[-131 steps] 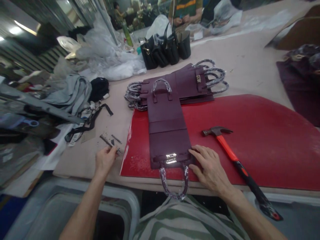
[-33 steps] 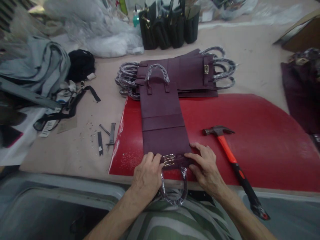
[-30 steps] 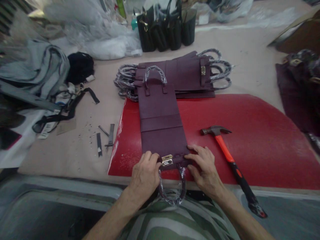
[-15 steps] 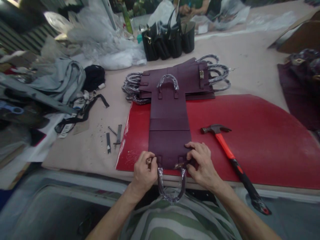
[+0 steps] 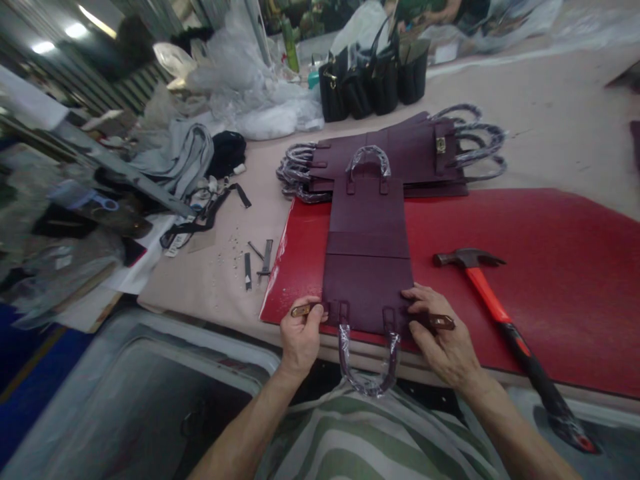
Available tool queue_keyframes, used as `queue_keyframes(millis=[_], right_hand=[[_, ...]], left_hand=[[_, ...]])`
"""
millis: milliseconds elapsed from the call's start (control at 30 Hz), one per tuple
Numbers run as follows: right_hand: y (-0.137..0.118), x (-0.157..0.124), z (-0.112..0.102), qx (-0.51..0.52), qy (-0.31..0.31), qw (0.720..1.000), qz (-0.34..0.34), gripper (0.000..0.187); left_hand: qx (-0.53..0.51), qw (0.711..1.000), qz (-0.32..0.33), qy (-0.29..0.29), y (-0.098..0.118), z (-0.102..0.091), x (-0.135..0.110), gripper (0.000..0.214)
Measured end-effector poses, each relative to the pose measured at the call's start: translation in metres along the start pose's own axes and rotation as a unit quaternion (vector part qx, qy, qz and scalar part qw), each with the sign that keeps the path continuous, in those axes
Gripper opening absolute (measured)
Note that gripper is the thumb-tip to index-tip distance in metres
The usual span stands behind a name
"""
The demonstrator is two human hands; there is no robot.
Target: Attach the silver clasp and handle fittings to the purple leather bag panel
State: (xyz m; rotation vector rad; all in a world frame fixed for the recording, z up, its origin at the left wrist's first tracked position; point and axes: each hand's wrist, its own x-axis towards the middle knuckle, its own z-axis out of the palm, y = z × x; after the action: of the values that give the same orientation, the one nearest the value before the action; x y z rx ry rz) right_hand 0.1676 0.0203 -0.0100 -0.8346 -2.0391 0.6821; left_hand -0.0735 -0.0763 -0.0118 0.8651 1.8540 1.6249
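A flat purple leather bag panel (image 5: 367,257) lies lengthwise on a red mat (image 5: 525,267), with a plastic-wrapped handle (image 5: 369,367) hanging over the near edge. My left hand (image 5: 300,333) pinches the strap end (image 5: 303,310) pulled out to the panel's left. My right hand (image 5: 443,337) holds the other strap end (image 5: 440,323), which sticks out to the right. Both strap ends lie spread apart at the panel's near edge.
A hammer with an orange and black handle (image 5: 500,313) lies on the mat to my right. A stack of purple panels (image 5: 410,150) sits behind. Small metal tools (image 5: 257,260) lie left of the mat. Black bags (image 5: 375,77), plastic and cloth clutter the far left.
The metal clasp that was shut at the panel's near edge is undone. My hands have drawn the two strap ends outward, left and right. The view has shifted left.
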Motion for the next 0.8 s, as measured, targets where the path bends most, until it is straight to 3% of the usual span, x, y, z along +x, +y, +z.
queue_keyframes(millis=[433, 600, 700, 800], right_hand=[[-0.009, -0.001, -0.006, 0.068, 0.012, 0.996, 0.048, 0.012], [-0.013, -0.001, -0.012, 0.097, -0.012, 0.991, 0.094, 0.011], [-0.017, -0.001, -0.014, 0.193, -0.025, 0.970, 0.148, 0.015], [-0.021, 0.001, -0.009, 0.351, 0.043, 0.907, 0.229, 0.025]], left_hand=[[0.040, 0.999, 0.010, 0.012, 0.002, -0.001, -0.002, 0.028], [0.058, 0.997, 0.046, 0.017, 0.003, -0.002, -0.004, 0.020], [0.085, 0.991, 0.097, 0.026, 0.004, -0.007, -0.002, 0.016], [0.102, 0.985, 0.134, 0.034, 0.005, -0.016, 0.002, 0.015]])
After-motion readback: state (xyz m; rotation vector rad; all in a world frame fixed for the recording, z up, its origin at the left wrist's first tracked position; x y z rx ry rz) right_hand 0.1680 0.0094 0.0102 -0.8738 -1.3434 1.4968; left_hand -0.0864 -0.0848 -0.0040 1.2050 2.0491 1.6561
